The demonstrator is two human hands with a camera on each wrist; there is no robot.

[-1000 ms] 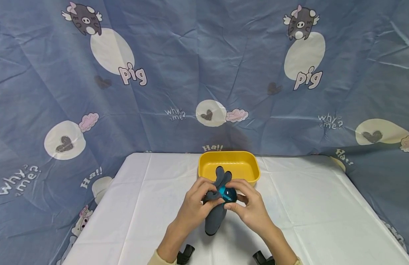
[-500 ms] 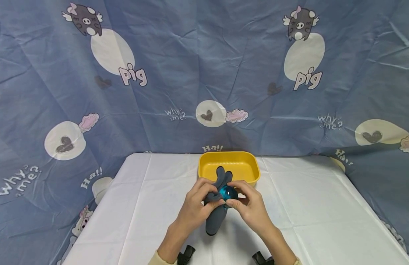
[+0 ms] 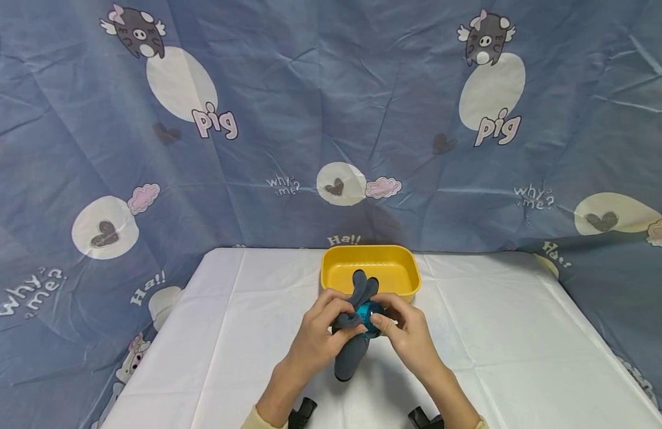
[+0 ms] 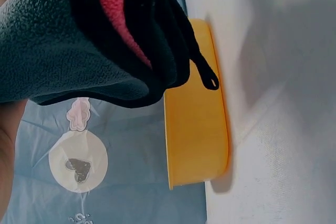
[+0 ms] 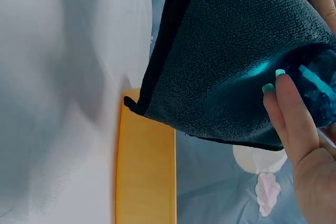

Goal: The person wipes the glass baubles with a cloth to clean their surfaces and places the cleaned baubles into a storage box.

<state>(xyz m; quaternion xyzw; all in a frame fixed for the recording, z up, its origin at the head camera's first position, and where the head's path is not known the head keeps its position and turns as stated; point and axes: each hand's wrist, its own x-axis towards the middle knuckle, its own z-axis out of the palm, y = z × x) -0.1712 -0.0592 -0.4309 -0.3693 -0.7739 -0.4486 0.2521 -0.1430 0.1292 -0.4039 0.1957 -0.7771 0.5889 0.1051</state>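
A dark grey cloth with black edging [image 3: 351, 358] hangs in a bunch above the table, gripped by my left hand [image 3: 316, 333]. In the left wrist view, a pink-red patch and a black hanging loop show on the folded cloth [image 4: 47, 51]. Against the cloth sits a shiny, see-through blue rounded object [image 3: 366, 314], its exact kind unclear. My right hand [image 3: 413, 336] holds this object between thumb and fingers. The right wrist view shows two fingertips [image 5: 283, 85] at the blue surface, with cloth behind it. My left fingers press the cloth against its other side.
A yellow plastic tub [image 3: 331, 271] stands just beyond the hands, at the back of the white-covered table [image 3: 255, 339]. A blue printed curtain [image 3: 288, 119] hangs behind and along both sides. Black wrist mounts [image 3: 304, 411] show below the forearms.
My right thumb has shifted up over the front of the blue object, which looks slightly turned. The cloth and both hands have drifted a little to the right.
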